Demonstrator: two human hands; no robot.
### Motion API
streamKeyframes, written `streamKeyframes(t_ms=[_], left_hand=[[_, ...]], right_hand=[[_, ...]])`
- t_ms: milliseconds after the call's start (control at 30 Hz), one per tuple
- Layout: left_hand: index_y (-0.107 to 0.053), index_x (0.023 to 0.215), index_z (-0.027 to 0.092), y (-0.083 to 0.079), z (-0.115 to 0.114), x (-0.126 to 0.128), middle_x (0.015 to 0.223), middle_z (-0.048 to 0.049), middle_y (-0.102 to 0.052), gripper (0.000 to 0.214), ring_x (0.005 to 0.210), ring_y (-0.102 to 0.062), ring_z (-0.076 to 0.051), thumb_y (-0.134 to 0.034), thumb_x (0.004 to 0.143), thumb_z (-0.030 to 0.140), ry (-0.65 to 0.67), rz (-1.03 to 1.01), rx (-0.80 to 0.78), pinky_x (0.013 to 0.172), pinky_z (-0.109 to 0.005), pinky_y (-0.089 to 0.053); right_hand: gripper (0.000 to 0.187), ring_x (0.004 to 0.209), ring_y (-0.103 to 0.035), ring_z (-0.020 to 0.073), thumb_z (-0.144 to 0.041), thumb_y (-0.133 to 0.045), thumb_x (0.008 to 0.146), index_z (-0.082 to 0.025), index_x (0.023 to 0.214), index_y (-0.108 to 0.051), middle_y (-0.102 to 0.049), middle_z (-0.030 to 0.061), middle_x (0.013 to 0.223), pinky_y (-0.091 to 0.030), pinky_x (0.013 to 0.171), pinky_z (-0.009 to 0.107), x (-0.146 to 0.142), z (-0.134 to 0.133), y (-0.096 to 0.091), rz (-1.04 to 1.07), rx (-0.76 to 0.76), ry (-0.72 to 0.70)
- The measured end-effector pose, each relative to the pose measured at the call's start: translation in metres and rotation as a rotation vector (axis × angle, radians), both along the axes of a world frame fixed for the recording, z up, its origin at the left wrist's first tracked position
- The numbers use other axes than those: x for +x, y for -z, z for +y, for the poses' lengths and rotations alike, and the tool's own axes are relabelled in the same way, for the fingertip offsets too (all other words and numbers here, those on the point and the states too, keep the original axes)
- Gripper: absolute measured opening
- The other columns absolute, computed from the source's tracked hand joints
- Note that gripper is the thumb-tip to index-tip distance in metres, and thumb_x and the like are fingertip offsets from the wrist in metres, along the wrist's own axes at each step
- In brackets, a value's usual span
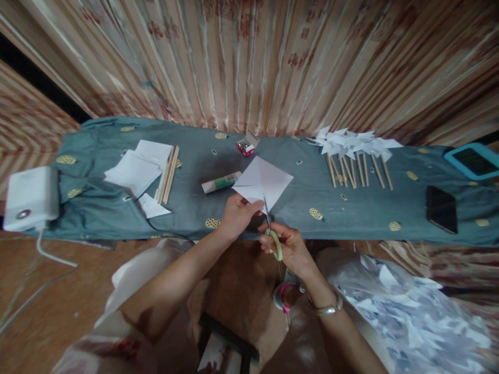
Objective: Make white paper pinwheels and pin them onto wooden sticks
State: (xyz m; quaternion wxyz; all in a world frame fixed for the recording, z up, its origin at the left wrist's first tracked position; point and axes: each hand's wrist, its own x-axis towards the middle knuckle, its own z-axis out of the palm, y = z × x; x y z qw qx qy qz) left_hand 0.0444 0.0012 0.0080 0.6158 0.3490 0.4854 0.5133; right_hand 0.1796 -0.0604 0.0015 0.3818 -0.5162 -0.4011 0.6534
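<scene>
A square sheet of white paper [268,179] is held corner-up above the cloth, a slit visible near its left corner. My left hand [239,213] pinches its lower left edge between thumb and fingers. In my right hand [286,244] are scissors [277,248] with pale green handles, fingers through the loops. Their blades point away from me and lie at the paper's bottom corner. Just left of the paper is a glue stick [221,183] with a green label. Behind it stands a small open red box [246,144] of metal pins or tacks.
Paper squares [134,174] and wooden sticks [171,175] lie on the left of the cloth-covered table [296,218]. Paper pinwheels [354,143] on sticks, a phone [441,209] and a blue-framed device [473,161] are right. A white box [31,197] sits far left; a bag of paper pieces [413,306] is below right.
</scene>
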Motion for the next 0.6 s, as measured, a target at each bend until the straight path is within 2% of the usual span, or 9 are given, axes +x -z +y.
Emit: streamKeyframes(t_ms=[400,600], left_hand=[[-0.060,0.060,0.015,0.0027,-0.0018,0.0016,0.054,0.0041,-0.058,0.019,0.050,-0.049,-0.008,-0.074,0.054,0.026,0.013,-0.029,-0.007,0.052,-0.023,-0.045],[-0.063,0.062,0.015,0.0004,-0.0033,0.0019,0.057,0.0035,-0.060,0.021,0.052,-0.050,-0.008,-0.077,0.053,0.026,0.011,-0.054,-0.015,0.053,-0.022,-0.044]], right_hand=[[0.042,0.045,-0.054,0.0063,-0.043,-0.090,0.045,-0.020,0.072,-0.067,-0.061,-0.0063,0.050,-0.047,0.047,0.018,-0.0055,0.0017,-0.0048,0.028,-0.057,0.067],[0.040,0.043,-0.051,0.0065,-0.042,-0.089,0.049,-0.020,0.072,-0.066,-0.060,-0.0065,0.048,-0.046,0.045,0.019,-0.0053,0.0021,-0.0041,0.020,-0.045,0.050]])
